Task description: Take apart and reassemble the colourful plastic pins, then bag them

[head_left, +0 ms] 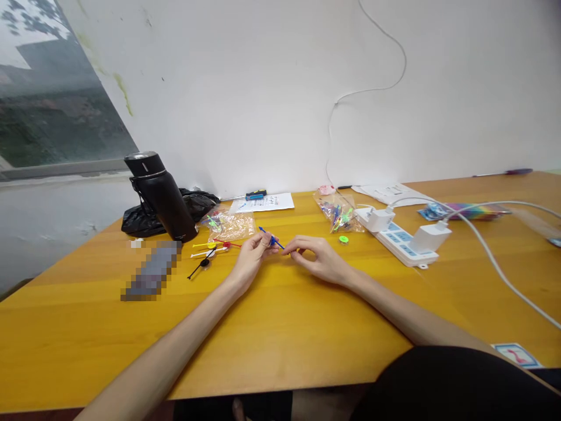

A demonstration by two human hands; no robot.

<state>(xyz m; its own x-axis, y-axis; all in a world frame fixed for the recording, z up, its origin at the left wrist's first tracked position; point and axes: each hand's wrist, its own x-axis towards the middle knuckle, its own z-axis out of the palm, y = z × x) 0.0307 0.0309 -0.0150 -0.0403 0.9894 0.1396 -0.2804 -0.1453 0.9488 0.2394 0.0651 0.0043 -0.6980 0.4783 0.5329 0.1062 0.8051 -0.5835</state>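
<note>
Between the fingertips of my left hand (254, 256) is a blue plastic arrow spinner (277, 241), its pointed end up and to the left. My right hand (318, 257) pinches at the tail end of the same arrow, fingers closed. Left of my left hand, on the table, lie similar spinners: a yellow one (211, 245), a red one (227, 245), a white one (211, 254) and a black one (204, 263). A green disc (344, 240) rests to the right, beyond my right hand.
A black bottle (164, 199) and a black plastic bag (140, 221) stand at the back left, near a pixelated flat object (153, 272). Clear bags of small parts (337, 211) lie at the back. A power strip (401, 242) with chargers and white cables occupies the right.
</note>
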